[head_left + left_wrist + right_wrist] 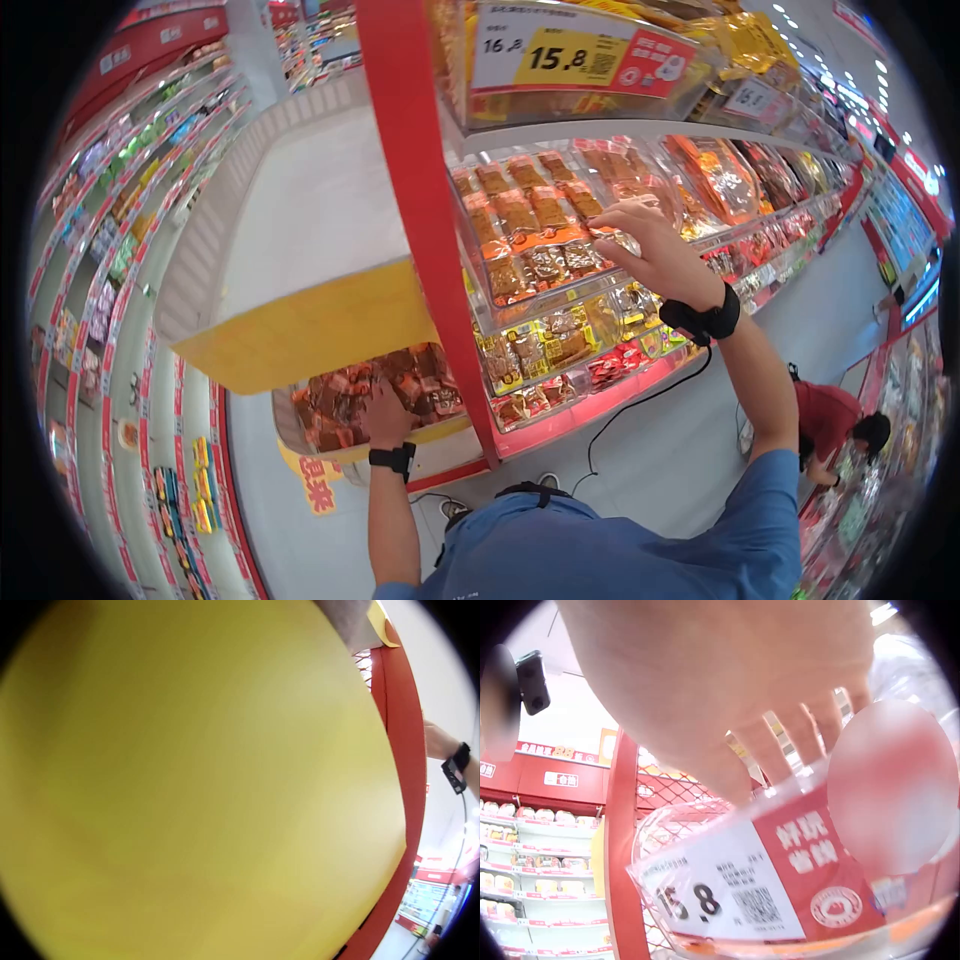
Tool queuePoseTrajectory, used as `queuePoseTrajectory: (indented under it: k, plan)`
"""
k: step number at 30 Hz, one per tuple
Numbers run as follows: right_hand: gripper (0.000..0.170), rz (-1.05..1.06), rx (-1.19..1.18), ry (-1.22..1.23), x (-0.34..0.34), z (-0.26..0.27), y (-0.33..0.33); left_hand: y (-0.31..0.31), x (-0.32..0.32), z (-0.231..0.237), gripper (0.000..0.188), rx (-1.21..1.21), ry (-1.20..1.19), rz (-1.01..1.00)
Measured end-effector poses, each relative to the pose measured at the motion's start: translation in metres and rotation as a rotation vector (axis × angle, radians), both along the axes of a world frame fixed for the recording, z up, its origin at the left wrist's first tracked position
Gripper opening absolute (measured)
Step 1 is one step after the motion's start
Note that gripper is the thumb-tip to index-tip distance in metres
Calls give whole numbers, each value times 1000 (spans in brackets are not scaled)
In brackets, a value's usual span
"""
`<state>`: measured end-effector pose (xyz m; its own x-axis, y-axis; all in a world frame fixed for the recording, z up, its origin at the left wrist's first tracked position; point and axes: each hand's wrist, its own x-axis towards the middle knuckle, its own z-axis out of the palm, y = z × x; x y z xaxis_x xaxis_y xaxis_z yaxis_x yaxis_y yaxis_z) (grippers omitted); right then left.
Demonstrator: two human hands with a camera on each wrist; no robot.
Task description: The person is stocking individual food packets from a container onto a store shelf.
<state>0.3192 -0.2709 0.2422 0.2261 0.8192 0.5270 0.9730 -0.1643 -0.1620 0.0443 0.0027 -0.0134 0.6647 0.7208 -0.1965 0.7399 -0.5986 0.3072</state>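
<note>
My left hand (382,415) reaches into the lower bin, its fingers extended over dark reddish-brown snack packs (335,400) in clear wrap. In the left wrist view a yellow panel (210,780) fills most of the picture and hides that hand's work. Higher up, my right hand (645,245) hovers with spread fingers at the front of a clear shelf bin holding brown snack packs with orange labels (548,208). The right wrist view shows this hand (735,675) from below, empty-palmed, above a price tag (720,892) on the bin's front.
A red upright post (415,170) stands between the two bins. A white-topped display with a yellow front (310,325) overhangs the lower bin. Yellow snack packs (540,345) fill a lower shelf. A black cable (620,410) hangs from the right wrist. A person in red (830,415) is at right.
</note>
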Motion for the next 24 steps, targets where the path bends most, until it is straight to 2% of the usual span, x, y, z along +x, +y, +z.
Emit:
queuePoseTrajectory:
  k: [2,5,7,9,10,14,18,20,24]
  plan:
    - [24,-18,103,-37,-3,-5,4,8,-2,-2,81,-14,20,-65]
    - [22,-57,203,24,7,-18,7,5,-7,-8,75,123,60,0]
    - [21,-93,234,47,8,-20,8,3,-4,2,73,67,93,65]
    - [21,-121,193,100,9,-20,10,6,-4,3,74,-36,94,85]
    - [21,-138,161,128,8,-21,8,8,-5,-2,66,-52,42,76]
    - [23,-137,181,154,10,-26,7,4,-7,-9,52,52,-21,99]
    - [22,-145,222,179,8,-28,8,2,-6,-8,50,133,35,81]
    - [21,-161,200,204,7,-26,7,12,-9,-21,46,93,-33,64]
    - [20,-172,206,219,7,-27,5,16,-16,-2,36,91,-174,30]
